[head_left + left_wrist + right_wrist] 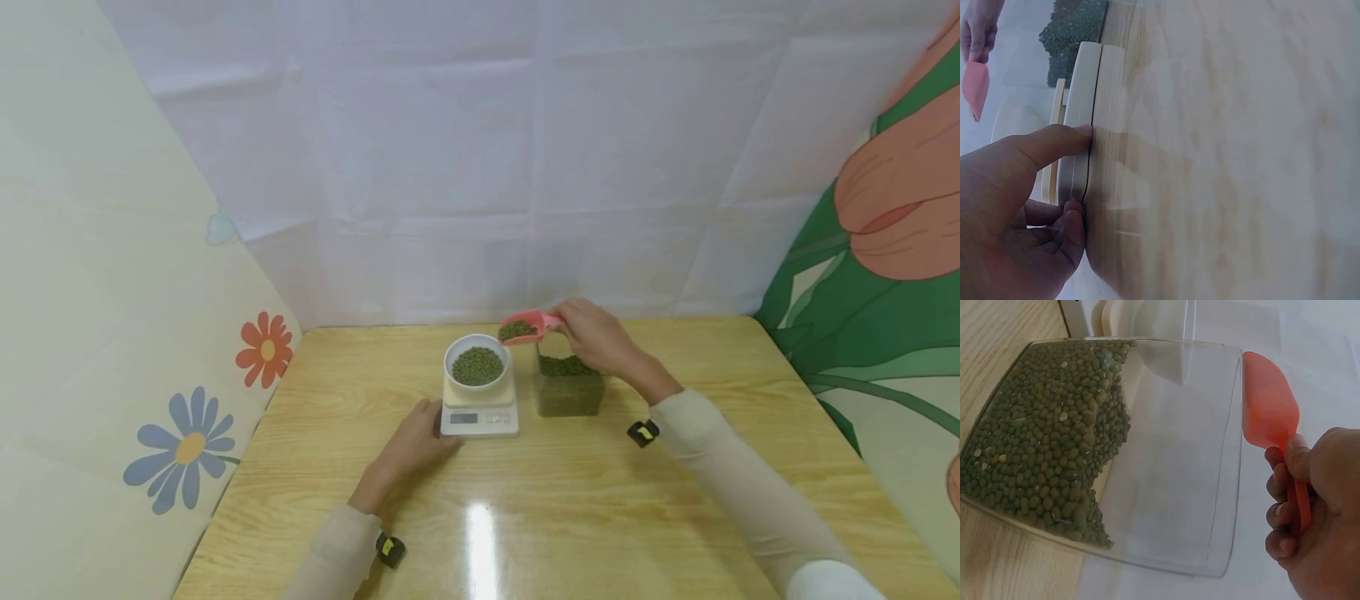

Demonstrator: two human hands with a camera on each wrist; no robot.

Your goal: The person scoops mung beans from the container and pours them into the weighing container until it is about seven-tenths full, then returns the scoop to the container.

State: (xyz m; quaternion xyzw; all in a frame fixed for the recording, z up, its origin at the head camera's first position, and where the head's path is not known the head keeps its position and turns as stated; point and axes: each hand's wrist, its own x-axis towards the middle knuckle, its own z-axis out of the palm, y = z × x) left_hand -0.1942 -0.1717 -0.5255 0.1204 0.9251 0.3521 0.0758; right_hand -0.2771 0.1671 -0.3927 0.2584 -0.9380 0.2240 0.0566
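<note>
My right hand (596, 337) grips the handle of a pink scoop (1269, 403), which is loaded with green mung beans (517, 330). The scoop hovers between a white bowl (450, 367) and a clear box (567, 402), near the bowl's right rim. Mung beans lie in the bowl, which sits on a kitchen scale (480, 422). At the scale's front left corner, my left hand (414, 442) holds its edge, thumb on the front and curled fingers at the side in the left wrist view. More mung beans (1041, 437) partly fill the box. The scale's reading is too small to read.
The wooden table (555, 517) carries the scale and the box side by side near its back edge. Behind stands a white cloth backdrop (450, 167). Flower-printed panels flank the table, with a blue flower (187, 450) on the left one.
</note>
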